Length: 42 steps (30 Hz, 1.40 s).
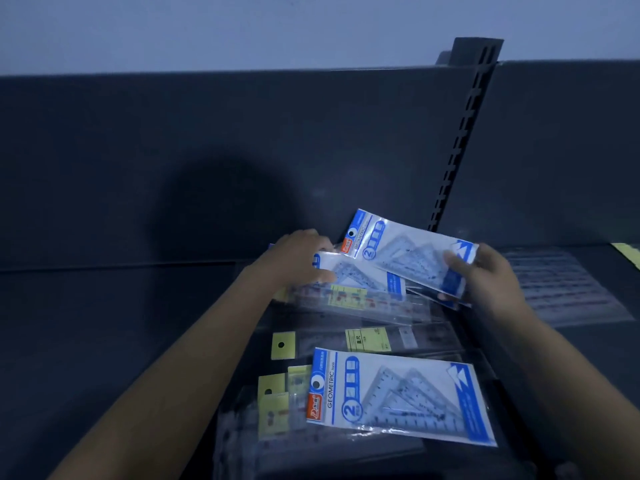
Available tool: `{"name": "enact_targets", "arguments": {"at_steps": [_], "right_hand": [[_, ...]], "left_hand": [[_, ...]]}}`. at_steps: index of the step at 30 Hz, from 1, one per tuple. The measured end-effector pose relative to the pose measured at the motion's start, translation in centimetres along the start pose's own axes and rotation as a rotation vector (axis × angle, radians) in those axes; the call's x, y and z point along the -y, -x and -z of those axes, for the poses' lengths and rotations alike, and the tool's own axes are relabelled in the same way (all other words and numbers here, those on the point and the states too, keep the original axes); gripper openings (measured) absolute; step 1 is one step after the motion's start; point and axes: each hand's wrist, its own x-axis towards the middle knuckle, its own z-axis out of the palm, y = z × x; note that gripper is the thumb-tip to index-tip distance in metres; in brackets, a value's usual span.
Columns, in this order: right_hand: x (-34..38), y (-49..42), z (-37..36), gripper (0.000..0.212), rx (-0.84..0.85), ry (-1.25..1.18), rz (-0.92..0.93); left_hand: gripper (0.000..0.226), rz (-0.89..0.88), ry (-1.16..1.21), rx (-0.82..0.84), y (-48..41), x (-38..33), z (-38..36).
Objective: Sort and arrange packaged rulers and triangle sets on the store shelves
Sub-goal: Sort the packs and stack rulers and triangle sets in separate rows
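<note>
My right hand (491, 278) grips the right end of a blue-and-white triangle set pack (405, 251) and holds it tilted above the shelf, with more packs stacked under it in the same hand. My left hand (301, 258) holds the left end of a second triangle pack (360, 275) that lies on a clear ruler pack with a yellow label (349, 297). A third triangle pack (398, 396) lies flat nearer to me. Clear ruler packs with yellow headers (367, 339) lie between and under them.
The dark shelf board (104, 323) stretches to the left. A slotted upright post (460, 133) rises behind the packs in front of the dark back panel. More clear ruler packs (561, 289) lie on the right shelf section, with a yellow tag (627, 252) at the far right.
</note>
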Motion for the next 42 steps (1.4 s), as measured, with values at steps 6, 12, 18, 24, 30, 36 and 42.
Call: {"name": "enact_targets", "arguments": {"at_steps": [6,12,18,24,30,36,42], "right_hand": [[-0.1,0.4,0.0,0.040,0.146,0.155,0.022],[0.3,-0.1,2.0,0.041,0.080,-0.046,-0.054],[1.1,1.2,2.9,0.041,0.114,-0.190,-0.097],[1.2,4.1,3.8,0.036,0.140,-0.162,-0.137],[1.2,7.3,6.5,0.035,0.082,-0.230,-0.150],[1.4,10.0,10.5,0.029,0.033,-0.325,-0.091],[0.7,11.3,16.9,0.017,-0.026,-0.360,-0.038]], "left_hand": [[0.024,0.068,0.100,0.077,-1.1,-0.8,0.2],[0.020,0.122,0.211,-0.065,-0.9,-0.7,2.4],[0.001,-0.030,0.277,-0.139,0.7,-2.1,6.2],[0.010,-0.142,0.327,-0.077,0.9,-5.8,6.9],[0.008,-0.259,0.547,0.122,-0.6,-9.7,4.4],[0.009,-0.286,0.515,0.201,-1.9,-14.9,1.2],[0.008,-0.343,0.468,0.143,-1.7,-22.3,-1.5]]}}
